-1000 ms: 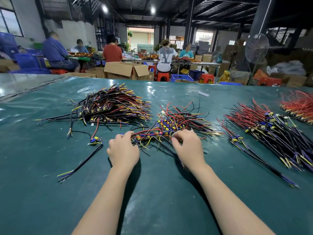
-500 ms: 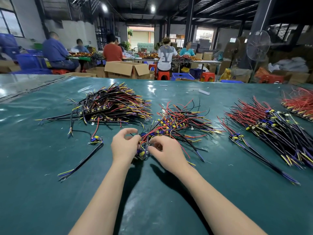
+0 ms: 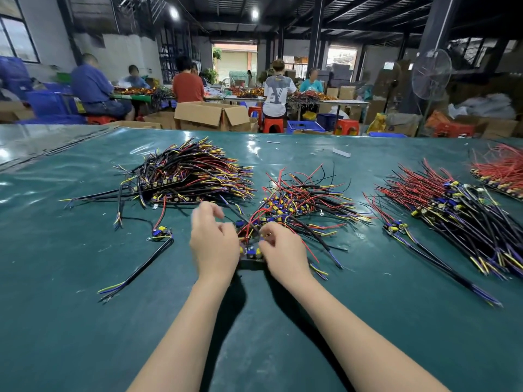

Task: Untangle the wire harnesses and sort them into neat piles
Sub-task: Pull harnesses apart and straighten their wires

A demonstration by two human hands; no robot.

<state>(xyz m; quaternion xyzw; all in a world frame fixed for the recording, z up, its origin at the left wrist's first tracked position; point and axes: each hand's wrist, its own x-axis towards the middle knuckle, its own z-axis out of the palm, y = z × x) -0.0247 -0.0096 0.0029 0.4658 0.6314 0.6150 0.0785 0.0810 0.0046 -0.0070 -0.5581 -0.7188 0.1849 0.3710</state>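
A tangled heap of wire harnesses [image 3: 305, 199], red, black, yellow and purple, lies in the middle of the green table [image 3: 85, 321]. My left hand [image 3: 213, 244] and my right hand [image 3: 284, 251] sit close together at its near edge. Both pinch a small cluster of harnesses [image 3: 250, 250] with blue and yellow connectors. The left fingers are blurred. A large sorted pile [image 3: 192, 174] lies at the back left, and another pile [image 3: 458, 213] stretches along the right.
One loose harness [image 3: 147, 258] lies alone at the left, a further one [image 3: 424, 258] beside the right pile. A red-wired pile [image 3: 501, 174] sits at the far right edge. Beyond the table are cardboard boxes [image 3: 212, 116], stools, a standing fan [image 3: 431, 75] and seated people.
Both hands have come together from apart and pulled a small cluster of harnesses toward me out of the middle heap. The left fingers are still moving.
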